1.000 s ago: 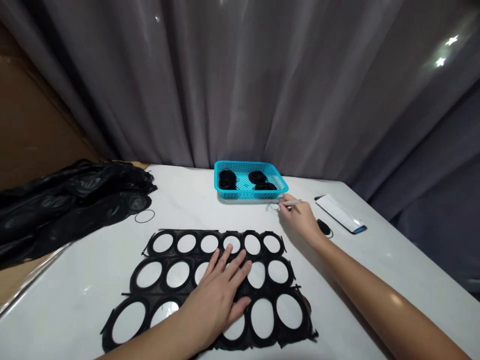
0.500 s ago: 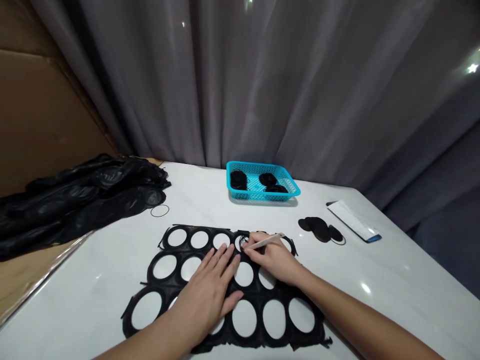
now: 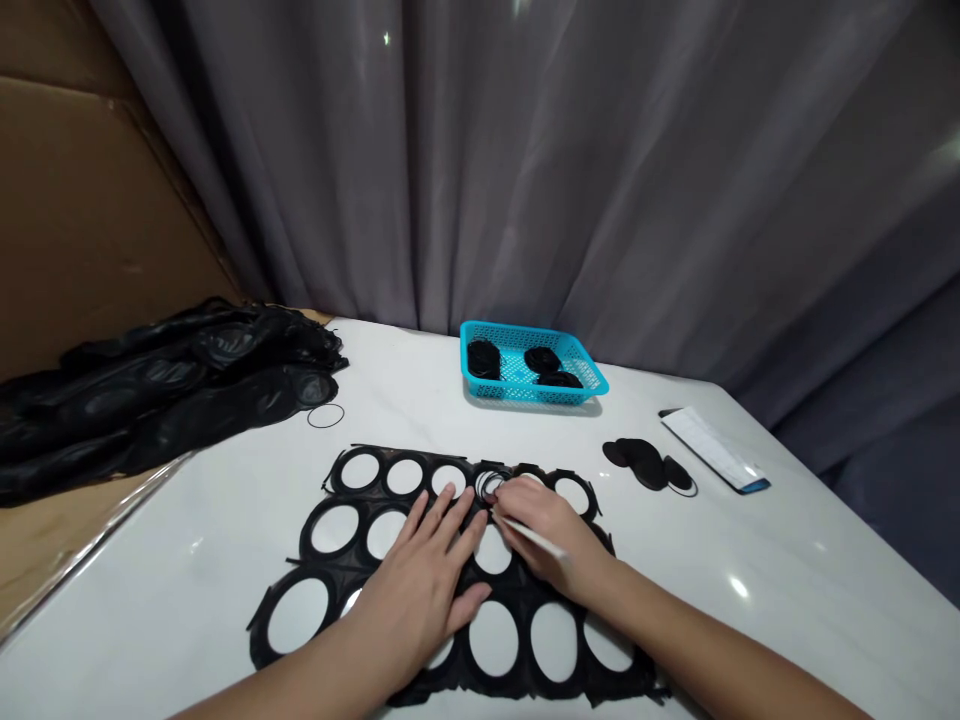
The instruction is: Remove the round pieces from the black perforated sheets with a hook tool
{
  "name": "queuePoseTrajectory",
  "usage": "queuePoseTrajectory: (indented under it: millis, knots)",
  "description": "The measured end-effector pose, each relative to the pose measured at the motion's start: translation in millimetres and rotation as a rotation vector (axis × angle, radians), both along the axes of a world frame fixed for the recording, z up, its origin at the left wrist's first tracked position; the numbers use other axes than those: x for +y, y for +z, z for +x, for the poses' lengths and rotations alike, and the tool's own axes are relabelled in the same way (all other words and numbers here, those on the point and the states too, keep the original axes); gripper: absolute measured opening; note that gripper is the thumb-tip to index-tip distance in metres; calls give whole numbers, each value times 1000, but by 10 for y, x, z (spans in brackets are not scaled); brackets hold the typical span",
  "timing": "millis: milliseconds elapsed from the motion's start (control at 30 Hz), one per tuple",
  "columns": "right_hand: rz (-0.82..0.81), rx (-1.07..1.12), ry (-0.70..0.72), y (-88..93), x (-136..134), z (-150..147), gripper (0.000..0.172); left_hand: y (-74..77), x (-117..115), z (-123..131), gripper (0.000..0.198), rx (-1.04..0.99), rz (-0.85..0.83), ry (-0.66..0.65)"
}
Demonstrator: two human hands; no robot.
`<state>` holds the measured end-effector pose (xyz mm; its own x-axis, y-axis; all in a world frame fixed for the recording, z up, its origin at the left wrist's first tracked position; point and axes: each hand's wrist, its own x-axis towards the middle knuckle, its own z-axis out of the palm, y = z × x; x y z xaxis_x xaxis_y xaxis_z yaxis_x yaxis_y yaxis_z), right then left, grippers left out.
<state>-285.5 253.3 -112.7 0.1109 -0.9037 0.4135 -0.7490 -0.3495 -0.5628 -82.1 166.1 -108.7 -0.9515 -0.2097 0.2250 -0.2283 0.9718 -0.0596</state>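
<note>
A black rubber-like sheet (image 3: 352,545) with rows of large round holes lies flat on the table. My left hand (image 3: 426,572) presses on its middle, palm down with fingers spread. In my right hand (image 3: 551,525) is a slim white pen-like tool (image 3: 534,538), pinched between the fingers and slanting down to the right. The fingertips are at a hole in the top row, where several thin black rings (image 3: 489,484) lie loosely. The tool's tip is too small to make out.
A turquoise basket (image 3: 534,395) with black ring bundles stands at the back. Black discs (image 3: 643,464) and a white packet (image 3: 712,447) lie on the right. Black sheets (image 3: 187,385) are heaped on the left, near a single thin ring (image 3: 325,415) and cardboard (image 3: 82,200).
My right hand has turned, so the white tool now slants down to the right instead of up. The loose rings in the hole show more clearly. My left hand stays put on the sheet.
</note>
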Motion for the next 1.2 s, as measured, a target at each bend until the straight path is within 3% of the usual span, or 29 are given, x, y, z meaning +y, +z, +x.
queuePoseTrajectory:
  millis: [100, 167, 233, 333, 433, 600, 733, 833, 1033, 1200]
  knots:
    - [-55, 122, -26, -7, -68, -130, 13, -10, -2, 2, 63, 7, 2, 0]
    - [-84, 97, -182, 38, -180, -380, 15, -7, -4, 3, 62, 10, -2, 4]
    - [-93, 11, -470, 103, -296, -696, 17, 6, -7, 3, 61, 7, -8, 4]
    - [-85, -61, -647, 199, -373, -1023, 20, 46, -16, 6, 60, -1, -10, 1]
    - [4, -195, -595, 275, -287, -942, 28, 112, -5, 37, 63, 10, 5, -13]
    - [358, -681, -247, 330, 12, -287, 28, 184, 131, 216, 59, 10, 63, -75]
    - [518, -834, -45, 299, 197, 64, 26, 132, 257, 379, 61, 22, 58, -100]
    - [489, -780, -7, 260, 303, 157, 21, 109, 299, 426, 62, 47, 70, -90]
    - [382, -496, -72, 214, 423, 234, 17, 148, 312, 410, 62, 40, 67, -96]
    - [326, -424, -58, 207, 437, 282, 16, 140, 315, 422, 61, 39, 77, -88]
